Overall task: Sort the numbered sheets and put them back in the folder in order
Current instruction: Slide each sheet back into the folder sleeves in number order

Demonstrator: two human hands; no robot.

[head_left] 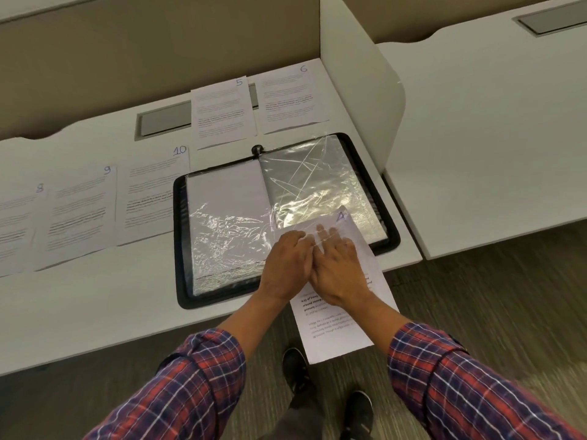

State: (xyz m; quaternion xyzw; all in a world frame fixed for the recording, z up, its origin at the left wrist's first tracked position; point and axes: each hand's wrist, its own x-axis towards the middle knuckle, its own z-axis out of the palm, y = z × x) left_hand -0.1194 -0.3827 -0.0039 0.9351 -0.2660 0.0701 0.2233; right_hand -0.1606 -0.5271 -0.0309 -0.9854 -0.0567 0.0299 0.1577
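A black zip folder point(179, 242) lies open on the white desk point(95, 312). Its left sleeve point(222, 198) holds a white sheet. The right sleeve point(317, 179) is crinkled clear plastic. Sheet 4 point(333, 331) sticks out of the right sleeve's near edge and hangs past the desk edge. My left hand point(286, 265) pinches the sleeve's plastic at its opening. My right hand point(336, 268) lies flat on sheet 4, with straight fingers under the plastic. Sheets 5 point(222, 115) and 6 point(290, 100) lie behind the folder. Sheets 10 point(155, 198), 9 point(79, 217) and 8 point(16, 230) lie to its left.
A white divider panel point(359, 90) stands right of the folder, with a neighbouring desk point(492, 122) beyond it. A grey cable hatch point(165, 120) sits in the desk behind the sheets. My shoes point(295, 369) are on the dark floor below the desk edge.
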